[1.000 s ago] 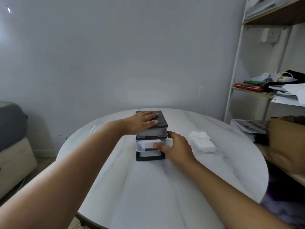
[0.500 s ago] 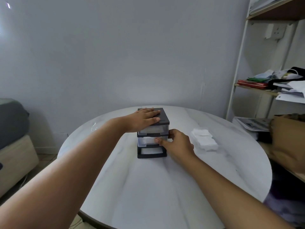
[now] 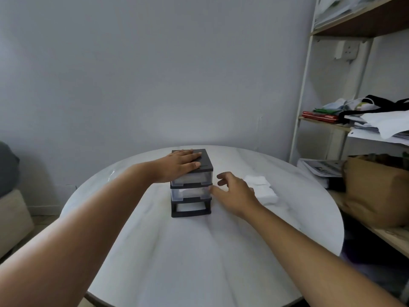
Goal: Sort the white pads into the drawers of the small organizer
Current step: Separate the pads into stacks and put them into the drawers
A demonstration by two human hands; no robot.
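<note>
Pads [image 3: 264, 189] on table [image 3: 199, 251], just right of right hand [image 3: 234, 193]: nearer one, fingers loose, empty. Left hand [image 3: 179, 165] flat on organizer [image 3: 207, 161] top, gripping nothing. Drawers [image 3: 190, 192] look closed.

The organizer [image 3: 191, 191] stands on the table [image 3: 199, 251], toward the far side and slightly left of the middle. The left hand [image 3: 179, 165] lies flat on the organizer's top. The right hand [image 3: 234, 193] is just right of the organizer, fingers spread, its thumb at the right front corner of the middle drawer [image 3: 188, 192]; whether it touches is unclear. The stack of pads [image 3: 264, 187] lies on the table right of the organizer, just behind the right hand. A shelf unit [image 3: 302, 107] stands right of the table, with a bag [image 3: 376, 191] on a low shelf.
</note>
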